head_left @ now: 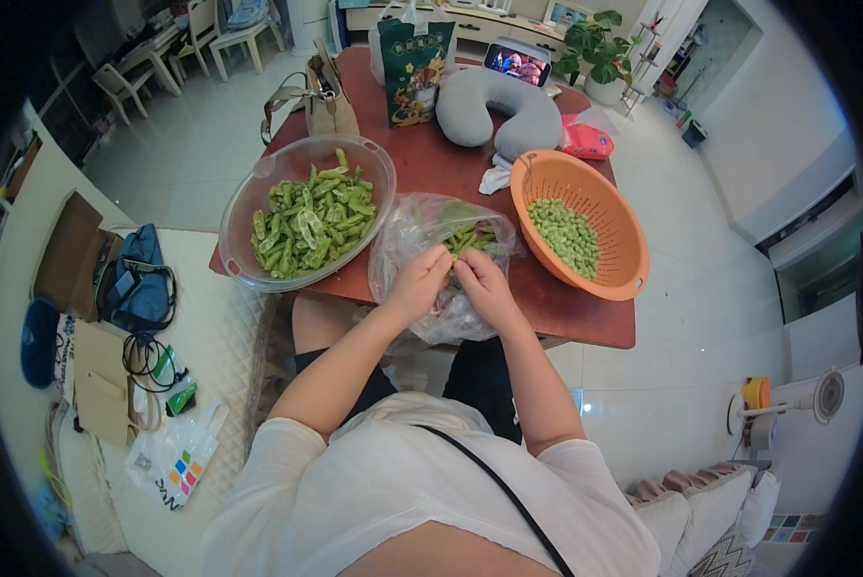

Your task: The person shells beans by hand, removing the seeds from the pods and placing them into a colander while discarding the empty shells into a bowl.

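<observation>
Here, bowl (243,216) and colander (629,248) flank the table's (590,322) near-edge plastic bag (391,248). Left hand (420,287) and right hand (487,287) meet, pinching something indistinct.

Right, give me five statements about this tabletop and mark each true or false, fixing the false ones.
1. Shelled beans lie in the orange colander. True.
2. The translucent basin stands right of the colander. False: it stands on the left, with green edamame pods in it.
3. The left hand and right hand are close together over the clear plastic bag. True.
4. The U-shaped neck pillow is red. False: it is grey.
5. The phone has a lit screen. True.
</observation>
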`<act>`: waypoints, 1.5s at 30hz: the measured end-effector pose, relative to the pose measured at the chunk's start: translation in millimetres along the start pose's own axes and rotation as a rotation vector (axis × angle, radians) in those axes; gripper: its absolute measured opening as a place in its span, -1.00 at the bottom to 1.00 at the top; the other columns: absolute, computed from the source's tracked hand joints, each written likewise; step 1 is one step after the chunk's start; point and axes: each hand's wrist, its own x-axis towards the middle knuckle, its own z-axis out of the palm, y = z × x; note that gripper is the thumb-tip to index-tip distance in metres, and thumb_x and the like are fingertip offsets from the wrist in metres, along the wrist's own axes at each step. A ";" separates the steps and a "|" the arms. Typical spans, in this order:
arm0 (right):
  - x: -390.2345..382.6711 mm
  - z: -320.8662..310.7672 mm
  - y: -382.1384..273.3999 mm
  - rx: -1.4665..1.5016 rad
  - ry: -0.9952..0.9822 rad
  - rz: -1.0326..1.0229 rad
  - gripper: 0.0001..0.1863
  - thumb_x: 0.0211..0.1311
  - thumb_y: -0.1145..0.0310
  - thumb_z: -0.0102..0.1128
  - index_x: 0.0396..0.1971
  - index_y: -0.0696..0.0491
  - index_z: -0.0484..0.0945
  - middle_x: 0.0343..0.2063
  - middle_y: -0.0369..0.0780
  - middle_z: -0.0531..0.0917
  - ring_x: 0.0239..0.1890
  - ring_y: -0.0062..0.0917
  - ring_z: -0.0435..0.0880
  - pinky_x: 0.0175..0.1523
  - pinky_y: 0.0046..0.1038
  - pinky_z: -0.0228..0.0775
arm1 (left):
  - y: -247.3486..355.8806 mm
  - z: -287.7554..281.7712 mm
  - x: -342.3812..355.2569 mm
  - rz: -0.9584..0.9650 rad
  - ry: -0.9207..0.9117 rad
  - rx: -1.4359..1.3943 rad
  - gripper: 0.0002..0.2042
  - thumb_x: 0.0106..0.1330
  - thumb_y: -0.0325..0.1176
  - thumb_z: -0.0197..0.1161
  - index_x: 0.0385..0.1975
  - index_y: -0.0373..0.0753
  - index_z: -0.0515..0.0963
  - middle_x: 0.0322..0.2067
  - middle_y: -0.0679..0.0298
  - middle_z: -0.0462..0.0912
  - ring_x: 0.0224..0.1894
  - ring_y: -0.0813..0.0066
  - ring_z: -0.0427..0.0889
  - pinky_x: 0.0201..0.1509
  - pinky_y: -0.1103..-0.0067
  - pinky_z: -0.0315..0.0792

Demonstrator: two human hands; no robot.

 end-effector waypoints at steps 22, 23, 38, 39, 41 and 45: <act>0.4 2.3 -9.9 -0.144 0.149 -0.089 -0.82 -0.02 0.45 0.20 -0.37 0.12 0.50 -0.42 -0.15 0.52 -0.33 -0.26 0.49 -0.16 -0.34 0.29 | 3.6 4.1 -0.8 -0.009 0.095 -0.079 -0.75 0.37 -0.28 -0.11 -0.55 -0.20 0.31 -0.67 0.46 0.26 -0.66 0.77 0.21 -0.64 0.74 0.06; 0.8 1.6 -9.5 -0.146 0.151 -0.090 -0.82 -0.02 0.45 0.20 -0.37 0.12 0.50 -0.42 -0.15 0.52 -0.33 -0.26 0.49 -0.16 -0.34 0.29 | 3.3 4.7 -1.2 -0.007 0.093 -0.080 -0.75 0.37 -0.28 -0.11 -0.55 -0.20 0.31 -0.67 0.46 0.26 -0.66 0.77 0.21 -0.64 0.74 0.06; -1.0 -0.5 -13.7 -0.323 0.265 -0.322 -0.79 -0.18 0.49 0.30 -0.43 0.08 0.56 -0.36 -0.22 0.55 -0.23 -0.33 0.47 -0.12 -0.38 0.26 | -7.1 0.4 -2.3 0.042 0.073 -0.024 -0.74 0.37 -0.27 -0.07 -0.51 -0.27 0.38 -0.71 0.42 0.28 -0.62 0.72 0.26 -0.57 0.67 0.16; -0.9 -0.7 -13.7 -0.312 0.267 -0.324 -0.79 -0.18 0.49 0.29 -0.43 0.08 0.56 -0.36 -0.22 0.55 -0.23 -0.33 0.47 -0.11 -0.38 0.26 | -7.9 1.1 -1.5 0.038 0.067 -0.040 -0.74 0.37 -0.27 -0.08 -0.51 -0.27 0.38 -0.71 0.42 0.29 -0.63 0.71 0.25 -0.57 0.67 0.15; -1.1 -0.9 -13.5 -0.300 0.270 -0.324 -0.79 -0.18 0.50 0.29 -0.43 0.07 0.55 -0.36 -0.22 0.55 -0.23 -0.32 0.47 -0.11 -0.38 0.26 | -8.2 2.0 -1.1 0.032 0.060 -0.057 -0.74 0.37 -0.27 -0.08 -0.52 -0.27 0.38 -0.70 0.42 0.29 -0.63 0.71 0.25 -0.57 0.67 0.15; -1.4 -1.2 -15.0 -0.314 0.270 -0.344 -0.77 -0.20 0.52 0.29 -0.42 0.07 0.53 -0.36 -0.22 0.55 -0.23 -0.31 0.47 -0.11 -0.37 0.26 | -10.0 0.2 -1.8 0.041 0.045 -0.041 -0.75 0.37 -0.27 -0.08 -0.51 -0.27 0.38 -0.71 0.41 0.29 -0.64 0.70 0.25 -0.58 0.66 0.15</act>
